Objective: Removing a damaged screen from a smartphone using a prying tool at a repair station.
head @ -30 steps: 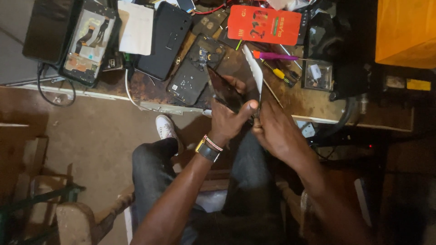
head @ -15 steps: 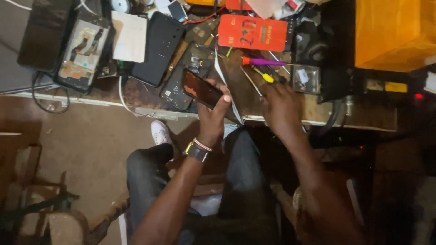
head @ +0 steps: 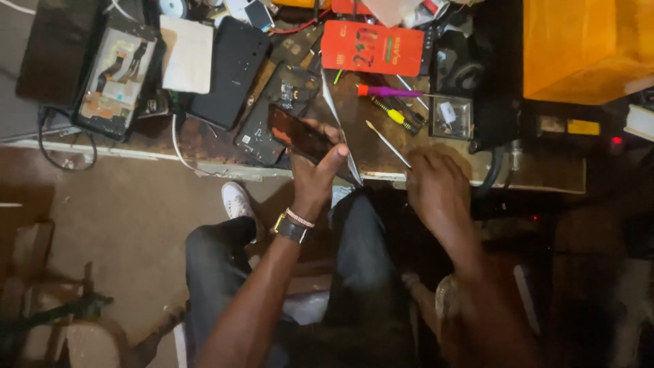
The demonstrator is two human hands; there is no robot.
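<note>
The left hand has its grip clamped on a dark phone, whose long axis slants up and away to the left. To its right, the right hand rests at the bench edge, grip loosely curled and empty. Just beyond its fingers lies a thin metal tool, nearer this hand.

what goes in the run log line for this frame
left hand: holds phone | right hand: at slim tool on bench

A worn workbench carries opened phones, a red card, and screwdrivers beyond the fingertips, possibly tweezers too.
</note>
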